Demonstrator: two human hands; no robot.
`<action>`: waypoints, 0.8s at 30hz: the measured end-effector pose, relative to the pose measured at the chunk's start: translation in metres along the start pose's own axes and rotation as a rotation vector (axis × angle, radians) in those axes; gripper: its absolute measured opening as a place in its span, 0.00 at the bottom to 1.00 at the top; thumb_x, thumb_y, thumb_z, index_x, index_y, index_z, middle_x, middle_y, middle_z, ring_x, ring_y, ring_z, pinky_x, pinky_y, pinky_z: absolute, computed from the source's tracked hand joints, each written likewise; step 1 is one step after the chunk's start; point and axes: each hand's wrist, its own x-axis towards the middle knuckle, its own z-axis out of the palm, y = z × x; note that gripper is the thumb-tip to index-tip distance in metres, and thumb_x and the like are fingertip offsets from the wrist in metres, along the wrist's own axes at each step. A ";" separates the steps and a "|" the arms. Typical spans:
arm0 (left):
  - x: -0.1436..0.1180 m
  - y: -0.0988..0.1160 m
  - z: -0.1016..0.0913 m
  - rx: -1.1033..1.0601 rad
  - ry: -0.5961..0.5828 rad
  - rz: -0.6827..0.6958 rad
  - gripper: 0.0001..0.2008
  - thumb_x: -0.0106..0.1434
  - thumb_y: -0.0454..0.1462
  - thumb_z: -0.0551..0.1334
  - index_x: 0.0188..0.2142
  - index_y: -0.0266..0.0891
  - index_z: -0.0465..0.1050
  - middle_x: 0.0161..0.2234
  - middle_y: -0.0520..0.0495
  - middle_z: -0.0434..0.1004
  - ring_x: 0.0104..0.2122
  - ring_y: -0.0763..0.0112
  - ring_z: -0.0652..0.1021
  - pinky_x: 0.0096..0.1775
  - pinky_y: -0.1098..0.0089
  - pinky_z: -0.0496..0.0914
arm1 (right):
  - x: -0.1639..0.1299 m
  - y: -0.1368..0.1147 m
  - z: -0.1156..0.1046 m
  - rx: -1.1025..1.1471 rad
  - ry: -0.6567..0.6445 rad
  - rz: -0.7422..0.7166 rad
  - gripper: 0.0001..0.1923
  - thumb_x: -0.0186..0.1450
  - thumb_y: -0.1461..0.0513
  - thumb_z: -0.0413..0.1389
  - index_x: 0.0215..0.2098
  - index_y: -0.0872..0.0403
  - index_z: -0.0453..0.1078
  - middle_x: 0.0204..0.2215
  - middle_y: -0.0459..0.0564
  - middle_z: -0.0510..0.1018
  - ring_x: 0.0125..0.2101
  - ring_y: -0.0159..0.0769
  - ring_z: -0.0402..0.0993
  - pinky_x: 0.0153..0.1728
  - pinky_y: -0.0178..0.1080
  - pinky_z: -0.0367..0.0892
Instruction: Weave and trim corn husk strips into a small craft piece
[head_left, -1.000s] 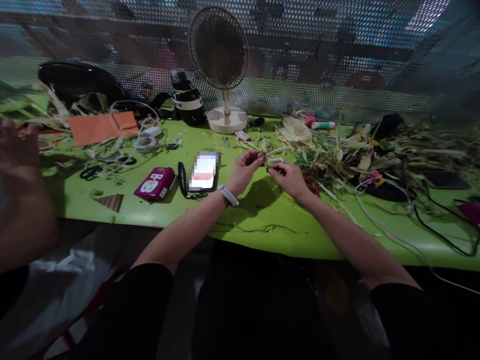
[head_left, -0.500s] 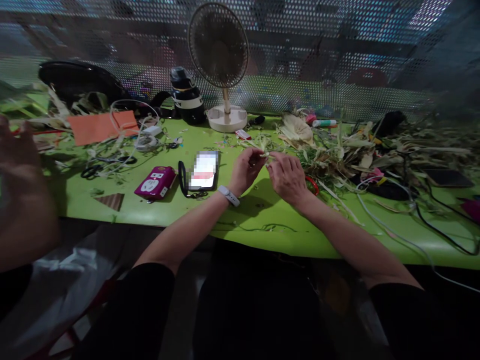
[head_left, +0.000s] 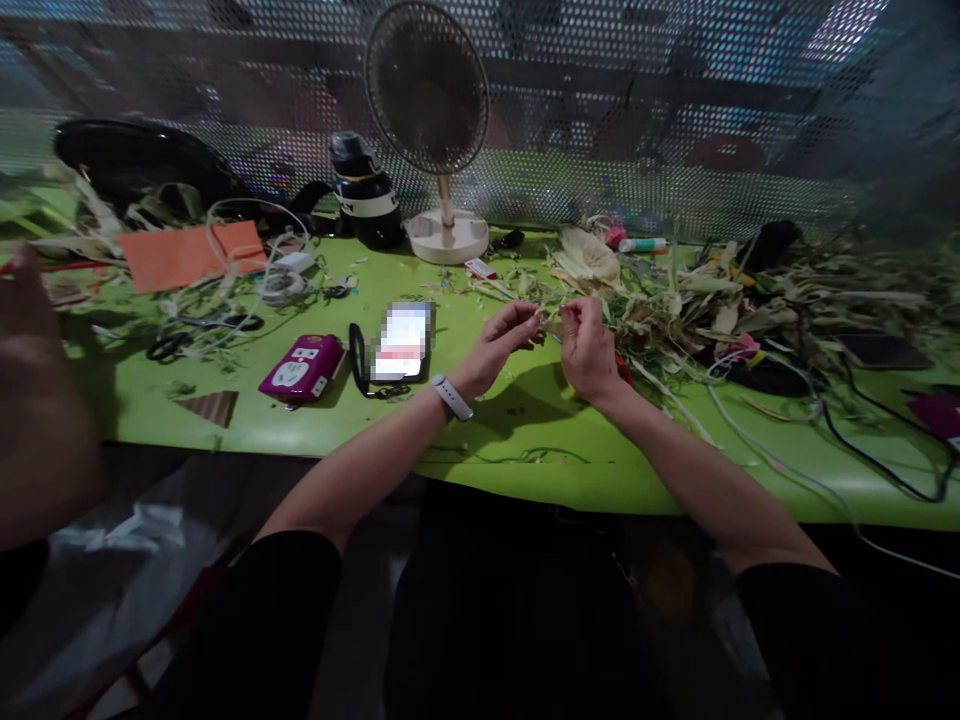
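Observation:
My left hand (head_left: 499, 348), with a white band on its wrist, pinches a small pale strip of husk (head_left: 553, 321) between thumb and fingers. Right beside it, my right hand (head_left: 591, 352) is closed, its thumb and forefinger pinching at the other side of the strip. The fingers hide much of the strip. Just behind both hands lie husk scraps and a large pale corn husk (head_left: 587, 257). A red-handled tool (head_left: 624, 370) lies partly hidden behind my right wrist.
A phone (head_left: 403, 340) with a strap and a magenta power socket block (head_left: 302, 370) lie left of my hands. Behind stand a fan (head_left: 448, 237) and a black bottle (head_left: 369, 205). Husks (head_left: 712, 300) and cables spread right. Another person's arm (head_left: 45, 410) is at far left.
My right hand has turned and its fingers have closed into a pinch, moving slightly away from my left hand. My left fingers have stretched out more. The view has shifted slightly.

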 end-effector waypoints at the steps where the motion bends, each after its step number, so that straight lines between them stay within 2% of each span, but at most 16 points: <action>1: -0.001 -0.001 0.000 -0.017 -0.014 -0.022 0.14 0.58 0.43 0.69 0.39 0.41 0.70 0.33 0.54 0.75 0.32 0.79 0.75 0.38 0.74 0.69 | 0.000 0.000 0.000 0.011 0.006 -0.002 0.21 0.73 0.45 0.37 0.41 0.51 0.61 0.31 0.50 0.75 0.27 0.36 0.71 0.27 0.38 0.60; 6: 0.001 -0.004 -0.001 -0.087 -0.047 -0.057 0.17 0.54 0.42 0.72 0.38 0.41 0.70 0.34 0.54 0.77 0.34 0.77 0.78 0.44 0.68 0.72 | -0.001 0.001 0.002 0.047 0.010 -0.010 0.20 0.73 0.45 0.39 0.41 0.51 0.61 0.30 0.49 0.75 0.26 0.35 0.72 0.27 0.38 0.61; 11: 0.004 -0.004 -0.002 -0.102 -0.012 -0.002 0.18 0.51 0.41 0.74 0.38 0.39 0.74 0.36 0.52 0.79 0.36 0.76 0.78 0.48 0.67 0.73 | -0.001 0.001 -0.001 0.025 -0.015 -0.010 0.19 0.73 0.47 0.40 0.42 0.51 0.62 0.29 0.49 0.75 0.27 0.36 0.73 0.28 0.38 0.62; 14: 0.004 -0.002 -0.003 -0.126 0.018 -0.019 0.15 0.52 0.38 0.73 0.38 0.39 0.75 0.37 0.51 0.79 0.36 0.76 0.78 0.48 0.67 0.73 | 0.000 0.003 -0.003 -0.007 -0.028 -0.034 0.19 0.74 0.49 0.40 0.42 0.52 0.63 0.29 0.49 0.75 0.27 0.36 0.73 0.29 0.38 0.62; 21: 0.006 0.002 -0.005 -0.239 0.064 -0.120 0.10 0.57 0.34 0.67 0.40 0.40 0.77 0.39 0.49 0.81 0.36 0.75 0.79 0.46 0.67 0.73 | 0.003 0.005 -0.006 -0.240 0.040 -0.327 0.17 0.75 0.54 0.41 0.38 0.53 0.67 0.31 0.52 0.78 0.33 0.37 0.74 0.35 0.39 0.66; 24: 0.006 0.003 -0.006 -0.234 0.094 -0.130 0.08 0.58 0.35 0.67 0.39 0.40 0.77 0.38 0.49 0.81 0.36 0.74 0.79 0.42 0.70 0.72 | 0.004 0.004 -0.008 -0.338 0.044 -0.434 0.14 0.74 0.57 0.44 0.40 0.53 0.70 0.37 0.53 0.79 0.38 0.37 0.74 0.40 0.40 0.66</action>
